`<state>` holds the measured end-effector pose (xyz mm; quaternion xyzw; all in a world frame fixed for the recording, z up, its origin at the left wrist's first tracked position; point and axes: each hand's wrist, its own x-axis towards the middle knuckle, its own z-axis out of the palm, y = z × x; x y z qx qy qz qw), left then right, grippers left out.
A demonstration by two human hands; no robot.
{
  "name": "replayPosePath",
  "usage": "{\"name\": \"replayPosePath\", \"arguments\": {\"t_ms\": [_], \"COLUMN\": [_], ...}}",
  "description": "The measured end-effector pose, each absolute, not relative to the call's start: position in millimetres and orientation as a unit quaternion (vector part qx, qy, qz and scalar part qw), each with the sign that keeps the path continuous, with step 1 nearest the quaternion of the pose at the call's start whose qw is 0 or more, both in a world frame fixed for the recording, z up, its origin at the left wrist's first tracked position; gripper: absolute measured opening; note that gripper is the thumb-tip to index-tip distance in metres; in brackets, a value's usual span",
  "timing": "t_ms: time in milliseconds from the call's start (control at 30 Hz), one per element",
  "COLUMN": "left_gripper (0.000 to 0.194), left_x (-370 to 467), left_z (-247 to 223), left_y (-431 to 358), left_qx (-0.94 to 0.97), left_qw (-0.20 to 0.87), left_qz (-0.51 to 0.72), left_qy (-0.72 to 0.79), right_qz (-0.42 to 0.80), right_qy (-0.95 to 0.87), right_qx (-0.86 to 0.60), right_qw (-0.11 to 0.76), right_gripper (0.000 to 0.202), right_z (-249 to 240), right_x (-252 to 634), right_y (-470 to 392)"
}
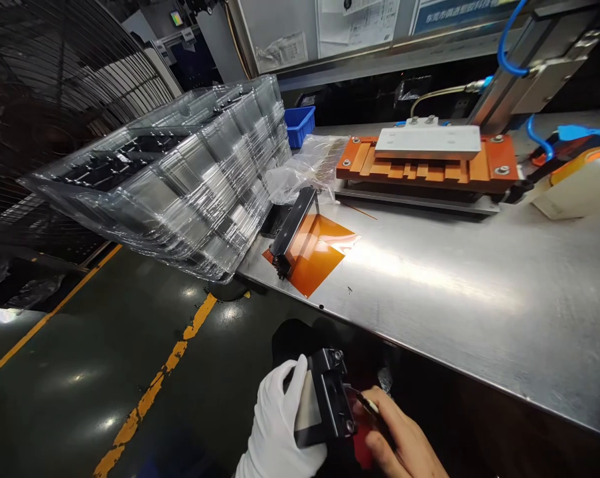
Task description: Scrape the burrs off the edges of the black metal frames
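In the lower middle of the head view, my left hand (280, 425), in a white glove, is closed around a black moulded plastic part (332, 392). The part is held tilted in front of the bench edge, with round screw-like bosses at two corners and a grey flat face under my fingers. My bare right hand (399, 435) grips a slim trimming knife (367, 402), its thin tip touching or very near the part's right edge. My palm hides much of the handle. A longer black plastic part (296, 229) lies on an orange translucent sheet (317, 262) on the bench.
A metal bench (454, 292) runs to the right. Stacked clear plastic trays (195, 192) overhang its left end. At the back stand an orange fixture (429, 162) with a white block, a blue bin (300, 126) and a plastic bag (310, 169). A fan (81, 86) is far left.
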<state>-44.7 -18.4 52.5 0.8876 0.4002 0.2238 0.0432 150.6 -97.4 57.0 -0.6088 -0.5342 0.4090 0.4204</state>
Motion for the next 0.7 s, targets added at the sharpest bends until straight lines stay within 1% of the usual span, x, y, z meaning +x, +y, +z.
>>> {"name": "replayPosePath", "arguments": {"t_ms": [67, 167, 200, 233, 333, 400, 533, 600, 700], "left_gripper": [0.076, 0.075, 0.075, 0.076, 0.081, 0.082, 0.082, 0.084, 0.085], "left_x": [-44.0, -44.5, -45.4, -46.8, -53.0, -56.8, -58.7, -56.9, -52.9], "left_z": [51.5, 49.5, 49.3, 49.5, 52.4, 56.2, 64.9, 68.5, 72.9], "left_y": [-18.6, -18.2, -16.9, -14.6, -1.9, 9.5, 27.2, 30.7, 31.5], "left_qx": [0.889, 0.887, 0.885, 0.884, 0.89, 0.904, 0.924, 0.927, 0.927], "left_qw": [0.039, 0.027, 0.023, 0.02, 0.019, 0.02, 0.004, 0.006, 0.015], "left_qz": [0.226, 0.225, 0.223, 0.216, 0.167, 0.102, -0.048, -0.092, -0.126], "left_qy": [0.397, 0.402, 0.408, 0.415, 0.423, 0.415, 0.38, 0.365, 0.354], "right_qz": [0.368, 0.262, 0.253, 0.271, 0.407, 0.493, 0.645, 0.676, 0.67], "right_qy": [-0.575, -0.631, -0.637, -0.63, -0.531, -0.461, -0.383, -0.35, -0.335], "right_qx": [-0.594, -0.592, -0.59, -0.593, -0.63, -0.643, -0.598, -0.59, -0.604], "right_qw": [0.425, 0.427, 0.426, 0.421, 0.394, 0.363, 0.284, 0.269, 0.273], "right_gripper": [0.045, 0.044, 0.044, 0.042, 0.034, 0.037, 0.05, 0.053, 0.055], "right_z": [50.6, 46.6, 46.6, 47.2, 50.3, 51.6, 47.6, 42.1, 32.6], "right_x": [151.3, 154.5, 155.8, 157.1, 159.2, 157.8, 146.2, 139.0, 131.7], "right_y": [-93.7, -91.1, -91.7, -92.9, -97.3, -98.2, -94.2, -91.7, -89.9]}}
